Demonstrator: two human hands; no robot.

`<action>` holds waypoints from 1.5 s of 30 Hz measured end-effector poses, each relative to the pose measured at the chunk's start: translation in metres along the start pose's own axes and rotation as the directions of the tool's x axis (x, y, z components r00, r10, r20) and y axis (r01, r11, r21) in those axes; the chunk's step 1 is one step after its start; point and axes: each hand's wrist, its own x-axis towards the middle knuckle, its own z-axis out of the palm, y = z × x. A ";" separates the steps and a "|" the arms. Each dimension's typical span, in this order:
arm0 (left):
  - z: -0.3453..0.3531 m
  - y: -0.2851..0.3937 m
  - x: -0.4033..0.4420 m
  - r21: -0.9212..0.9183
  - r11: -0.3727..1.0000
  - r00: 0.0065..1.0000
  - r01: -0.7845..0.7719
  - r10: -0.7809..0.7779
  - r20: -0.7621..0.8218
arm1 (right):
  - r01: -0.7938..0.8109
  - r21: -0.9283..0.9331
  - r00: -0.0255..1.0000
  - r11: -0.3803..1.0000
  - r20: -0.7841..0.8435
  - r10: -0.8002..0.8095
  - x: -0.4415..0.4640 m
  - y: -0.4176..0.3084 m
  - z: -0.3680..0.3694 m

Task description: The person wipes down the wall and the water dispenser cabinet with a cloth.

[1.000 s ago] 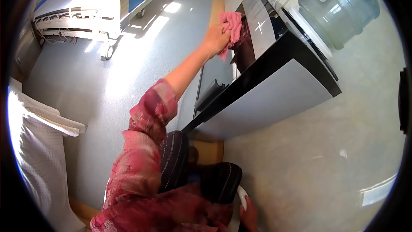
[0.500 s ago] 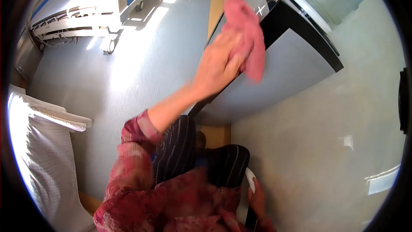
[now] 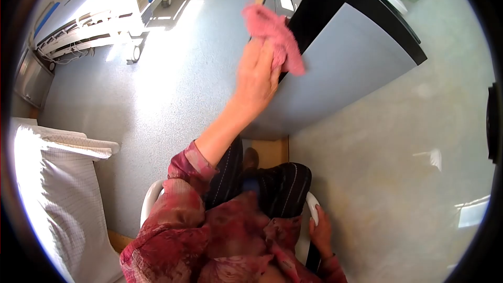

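Observation:
A crumpled pink cloth [image 3: 273, 30] is bunched in my left hand [image 3: 255, 76], whose fingers are closed around it. My left arm is stretched forward, with the cloth at the left edge of a water dispenser [image 3: 348, 57] that has a grey side panel and a black top section. Whether the cloth presses on the dispenser's front, I cannot tell. Low on the right, my right hand [image 3: 321, 233] is closed on the curved white armrest [image 3: 313, 207] of the seat under me.
A wheeled hospital bed [image 3: 89, 26] stands at the far left, with a metal cabinet [image 3: 32, 78] beside it. A white sheet [image 3: 68, 194] hangs at the near left. Shiny pale wall [image 3: 377, 178] runs along the right. Sunlight falls across the grey floor [image 3: 167, 89].
My left hand and the pink cloth have moved left, towards the dispenser's left edge. The view has shifted, so the water bottle on top is mostly out of frame. My right hand stays on the armrest.

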 end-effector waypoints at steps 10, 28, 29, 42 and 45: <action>-0.009 -0.048 -0.169 0.139 0.990 0.965 -0.008 -0.029 0.259 | 0.039 -0.030 0.999 0.999 -0.004 -0.039 0.000 0.005 0.004; 0.046 -0.065 -0.296 -0.447 -0.315 -0.134 0.837 -0.911 0.391 | 0.053 0.045 0.998 0.998 -0.035 -0.052 0.000 0.008 0.003; 0.053 -0.078 -0.296 -0.496 -0.434 -0.229 0.752 -0.878 0.421 | 0.052 0.037 0.998 0.998 -0.030 -0.051 0.000 0.008 0.002; 0.052 -0.101 -0.293 -0.410 -0.494 -0.043 0.767 -0.677 0.734 | -0.007 0.145 0.997 0.989 -0.074 0.018 -0.002 0.016 0.005; 0.035 -0.056 -0.236 -0.455 -0.488 0.068 0.745 -0.622 0.780 | 0.001 0.149 0.996 0.989 -0.089 0.013 -0.003 0.019 0.002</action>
